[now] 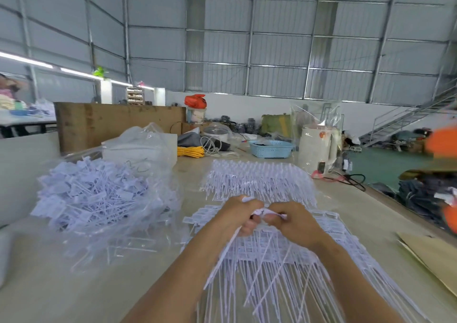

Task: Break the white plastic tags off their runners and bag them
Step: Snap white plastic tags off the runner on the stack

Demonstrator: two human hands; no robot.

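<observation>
Both your hands grasp one tag strip: left hand (243, 217) and right hand (293, 220) pinch it together above the near tags (272, 253). The bag (103, 199) of loose ones lies left.

bare bench (74, 285) lower left: open passage | left centre: clear bag of loose tags (99, 194) blocks | centre: tag sheets (259, 181) cover surface | lower right: cardboard (430, 256) at edge | far side: blue basket (270, 148), white kettle (316, 149) crowd
</observation>
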